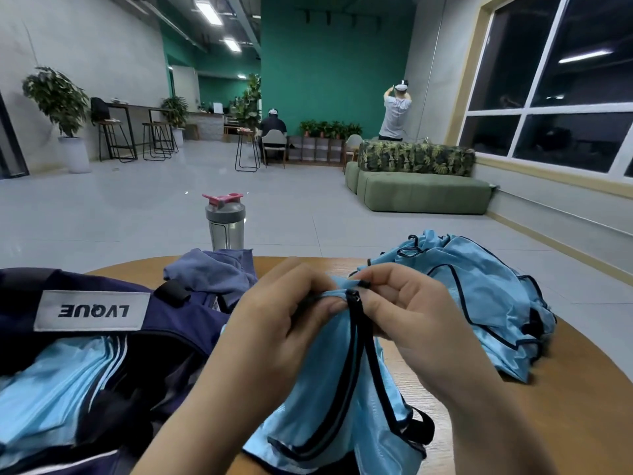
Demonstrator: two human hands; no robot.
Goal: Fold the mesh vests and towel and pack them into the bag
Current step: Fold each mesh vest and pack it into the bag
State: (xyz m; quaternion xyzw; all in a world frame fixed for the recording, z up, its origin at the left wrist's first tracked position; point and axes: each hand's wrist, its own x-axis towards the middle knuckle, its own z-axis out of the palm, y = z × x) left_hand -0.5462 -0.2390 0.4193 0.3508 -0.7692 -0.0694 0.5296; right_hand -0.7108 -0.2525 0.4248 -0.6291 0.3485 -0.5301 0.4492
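Note:
A light blue mesh vest (329, 399) with dark trim hangs in front of me over the round wooden table (548, 423). My left hand (274, 323) and my right hand (407, 310) pinch its top edge side by side, holding it up. A navy bag (164, 323) with a white LVQUE label lies open at the left, with light blue mesh fabric (51, 389) inside it. A heap of further light blue vests (479, 289) sits at the right of the table. A blue-grey towel (212, 272) lies crumpled behind the bag.
A grey shaker bottle (226, 224) with a pink lid stands at the table's far edge. Beyond lie an open tiled floor, a green sofa (421, 190) at the right, bar stools and plants at the left, and two people far back.

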